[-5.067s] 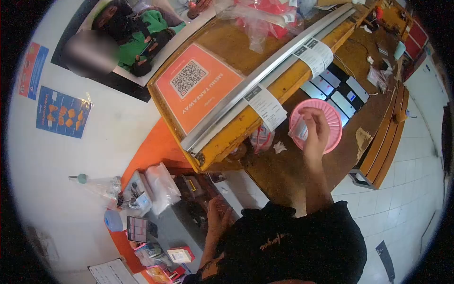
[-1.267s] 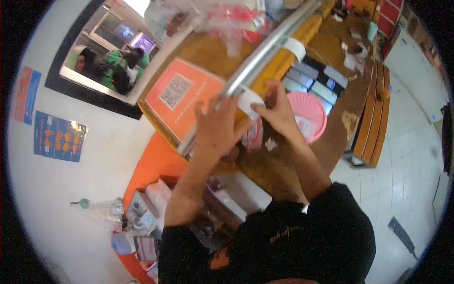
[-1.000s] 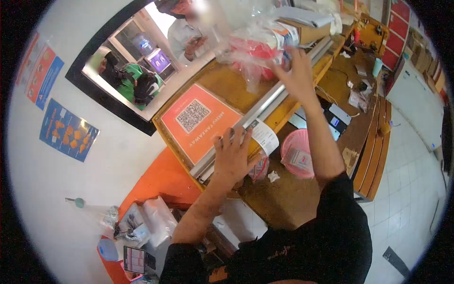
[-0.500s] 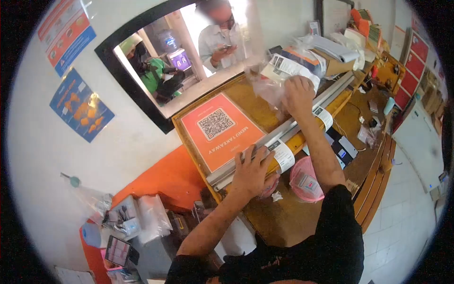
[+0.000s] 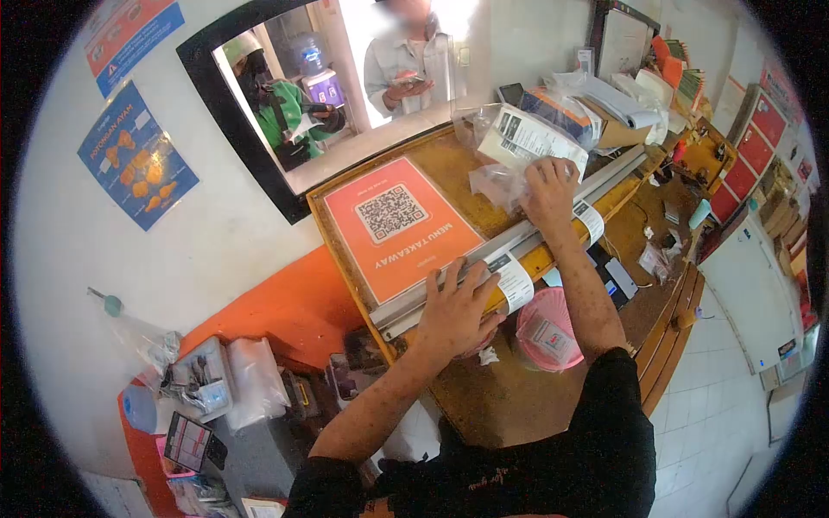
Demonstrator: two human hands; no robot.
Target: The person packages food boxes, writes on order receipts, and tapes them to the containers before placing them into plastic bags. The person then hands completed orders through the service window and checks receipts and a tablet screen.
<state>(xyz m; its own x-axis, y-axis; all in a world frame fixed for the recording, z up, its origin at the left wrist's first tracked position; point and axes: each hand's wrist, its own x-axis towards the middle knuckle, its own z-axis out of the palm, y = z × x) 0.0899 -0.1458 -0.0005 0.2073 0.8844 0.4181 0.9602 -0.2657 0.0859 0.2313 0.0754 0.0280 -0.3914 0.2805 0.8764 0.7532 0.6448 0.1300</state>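
Note:
My left hand (image 5: 453, 315) rests on the metal rail (image 5: 397, 315) along the counter's wooden ledge, fingers spread, beside a white paper slip (image 5: 515, 283) hanging from the rail. Farther right, my right hand (image 5: 550, 192) has its fingers bent and closed on the near edge of a clear plastic bag (image 5: 498, 186). A pale package with a printed label (image 5: 527, 138) lies at this bag. Another slip (image 5: 589, 222) hangs near my right wrist. Below the ledge stands a pink basket (image 5: 553, 300) with a small clear packet (image 5: 551, 339) inside.
An orange menu sign (image 5: 406, 226) lies on the counter. Two people (image 5: 289, 121) (image 5: 406, 69) are beyond the window, the right one holding a phone. Several phones (image 5: 615, 278) lie right of my right forearm. A wooden bench (image 5: 667, 350) is at the right.
My right hand has left the pink basket and gone over the ledge to the bag. My left hand has come up onto the rail. The view has swung towards the window.

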